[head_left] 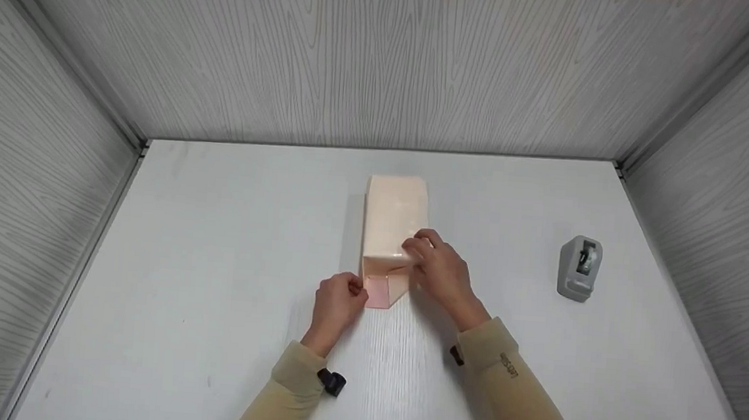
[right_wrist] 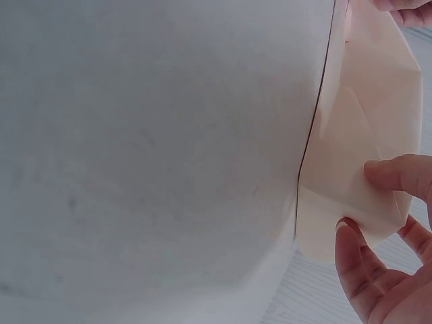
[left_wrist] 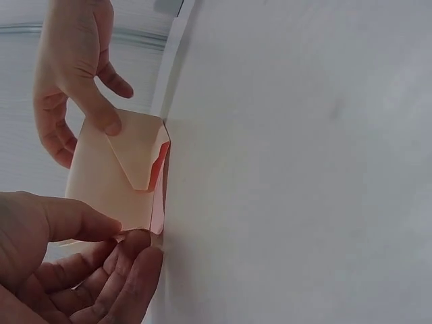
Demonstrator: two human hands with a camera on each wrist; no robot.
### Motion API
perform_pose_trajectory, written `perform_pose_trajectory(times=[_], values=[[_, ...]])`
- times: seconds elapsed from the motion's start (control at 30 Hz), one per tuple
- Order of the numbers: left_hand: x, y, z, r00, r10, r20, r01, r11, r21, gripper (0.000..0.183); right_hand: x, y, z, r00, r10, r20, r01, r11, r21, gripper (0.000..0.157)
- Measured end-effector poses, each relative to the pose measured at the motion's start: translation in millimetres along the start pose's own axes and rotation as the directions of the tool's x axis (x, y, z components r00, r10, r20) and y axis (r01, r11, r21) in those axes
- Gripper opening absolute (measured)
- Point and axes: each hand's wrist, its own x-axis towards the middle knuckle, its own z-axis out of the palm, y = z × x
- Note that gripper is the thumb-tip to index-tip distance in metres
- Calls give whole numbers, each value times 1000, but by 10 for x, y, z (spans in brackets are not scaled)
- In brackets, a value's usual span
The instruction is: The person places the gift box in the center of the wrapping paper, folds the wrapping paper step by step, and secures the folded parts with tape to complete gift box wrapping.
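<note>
Box [head_left: 392, 214] of peach paper, left hand [head_left: 337, 305] pinching its edge (narrow grip), right hand [head_left: 446, 275] holding its side, wider.

A wide white counter [head_left: 215, 225] has walls on three sides: a back wall [head_left: 385, 59], a left wall [head_left: 29, 146] and a right wall [head_left: 720, 168]. The walls are grey, with wavy lines that look like wood. Plain grey strips [head_left: 66, 47] run up the corners. Soft light makes a pale shine on the counter's near part.
</note>
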Motion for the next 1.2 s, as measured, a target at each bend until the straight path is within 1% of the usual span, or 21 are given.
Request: perform_pose_trajectory(times=[0.1, 0.2, 0.3, 0.4, 0.5, 0.63, 0.77, 0.87, 0.9, 0.97, 1.07, 1.13, 1.2], values=[[18, -4, -8, 999, 47, 16, -48, 999, 10, 6, -10, -1, -1, 1000, 4, 5, -4, 1000, 2, 49], [49, -19, 0, 991, 134, 27, -134, 991, -3, 8, -19, -2, 1, 1000, 7, 3, -7, 1000, 4, 50], [81, -24, 1, 974, 218, 66, -217, 976, -28, 10, -20, -1, 2, 1000, 3, -5, -3, 1000, 2, 49], [100, -35, -3, 951, 282, 126, -282, 959, -19, 14, -16, -2, 3, 1000, 6, -5, -6, 1000, 0, 48], [111, -48, -10, 932, 315, 180, -321, 947, 9, 19, -13, -1, 3, 1000, 10, 0, -10, 1000, -4, 48], [129, -67, -13, 907, 351, 231, -371, 928, 46, 20, -14, 1, 5, 1000, 10, 3, -10, 1000, -6, 49], [134, -86, -20, 866, 406, 293, -454, 883, 119, 20, -18, -1, 6, 1000, 6, 3, -6, 1000, -4, 48], [123, -88, -37, 828, 441, 346, -514, 843, 158, 25, -20, -1, 9, 1000, 7, 6, -7, 1000, -7, 48], [117, -86, -44, 819, 445, 362, -526, 834, 166, 28, -21, -2, 8, 1000, 9, 9, -9, 1000, -7, 48], [107, -82, -53, 804, 451, 387, -546, 818, 181, 32, -22, -2, 8, 1000, 11, 10, -11, 1000, -12, 47], [92, -62, -66, 790, 456, 410, -567, 798, 204, 36, -19, -6, 2, 1000, 20, 17, -20, 1000, -10, 49], [85, -46, -67, 778, 475, 411, -592, 773, 226, 37, -18, -8, -1, 1000, 21, 20, -21, 1000, -14, 49], [83, -33, -62, 762, 502, 409, -623, 740, 252, 36, -15, -10, -3, 1000, 19, 24, -19, 1000, -15, 50]])
